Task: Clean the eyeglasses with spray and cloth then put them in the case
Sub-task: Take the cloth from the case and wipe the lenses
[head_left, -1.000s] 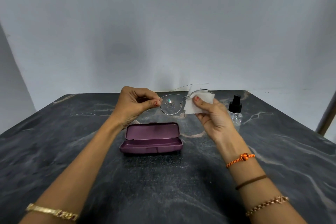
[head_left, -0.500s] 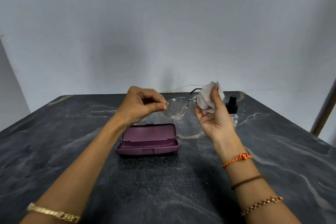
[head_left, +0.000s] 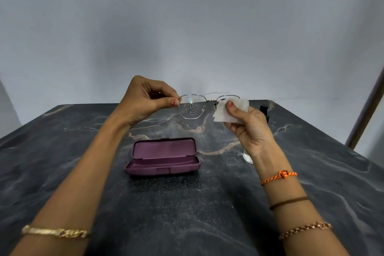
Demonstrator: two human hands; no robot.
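Step in hand: the right-hand lens of the eyeglasses [head_left: 199, 106] is being wiped with the cloth [head_left: 230, 110]; this is judged from the cloth folded over that lens.
Eyeglasses: held up above the far part of the worktop [head_left: 207, 203], lenses upright, temples pointing away; they are carried only by the two hands.
Left hand [head_left: 145, 100]: the outer edge of the left lens rim is pinched between thumb and forefinger; the other fingers are curled in.
Right hand [head_left: 247, 122]: the white cloth is pinched round the right lens, thumb on the near face; the fingers behind are hidden by the cloth.
Left lens: a cluster of spray droplets is seen at its middle, so it is judged not yet wiped.
Case [head_left: 164, 157]: the purple hard case lies open on the worktop, below and nearer than the eyeglasses, well apart from them.
Spray bottle [head_left: 265, 110]: mostly hidden behind the right hand; only its black cap and a bit of clear base are seen.
Doing it well: the frame should be steadied at the rim, not the thin temple; light circular strokes should be made with both faces of the lens pressed evenly.
Risk: the thin wire frame could be bent at the bridge if the hands are twisted against each other.
Next, as judged: the cloth should be shifted to the wet left lens.
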